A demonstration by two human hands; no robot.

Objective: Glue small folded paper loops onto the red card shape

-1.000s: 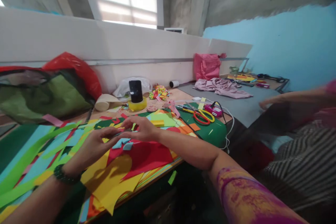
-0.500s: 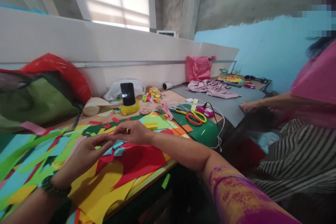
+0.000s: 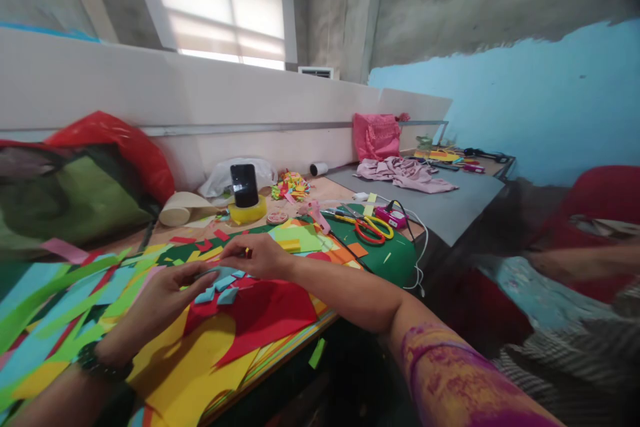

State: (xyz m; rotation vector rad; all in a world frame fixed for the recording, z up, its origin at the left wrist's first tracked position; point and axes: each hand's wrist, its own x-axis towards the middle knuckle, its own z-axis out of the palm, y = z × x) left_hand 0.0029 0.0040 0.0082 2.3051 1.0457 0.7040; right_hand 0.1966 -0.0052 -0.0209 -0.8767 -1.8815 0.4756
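My left hand (image 3: 167, 297), a dark beaded bracelet at its wrist, has its thumb and fingertips drawn together over the coloured sheets. Just to its right, my right hand (image 3: 260, 255) bends inward with the fingers pinched, a ring on one of them. The fingertips of both almost meet; whatever is between them is too small or hidden to make out. Right beneath lie several small light-blue pieces (image 3: 227, 295) on a red sheet (image 3: 270, 310). A large yellow sheet (image 3: 193, 360) lies nearer me, over a stack of coloured sheets.
Coloured strips (image 3: 55, 287) cover the left side. Behind stand a phone (image 3: 244, 185) on a yellow tape roll (image 3: 249, 211) and a pile of scraps (image 3: 291, 185). A pink glue gun (image 3: 319, 215) and scissors (image 3: 373, 227) lie right. A person's blurred arm (image 3: 585, 260) shows far right.
My hands stay close together, with the fingertips slightly further apart and more of the light-blue pieces showing. The person at the right has moved down and mostly out of view, uncovering a red chair.
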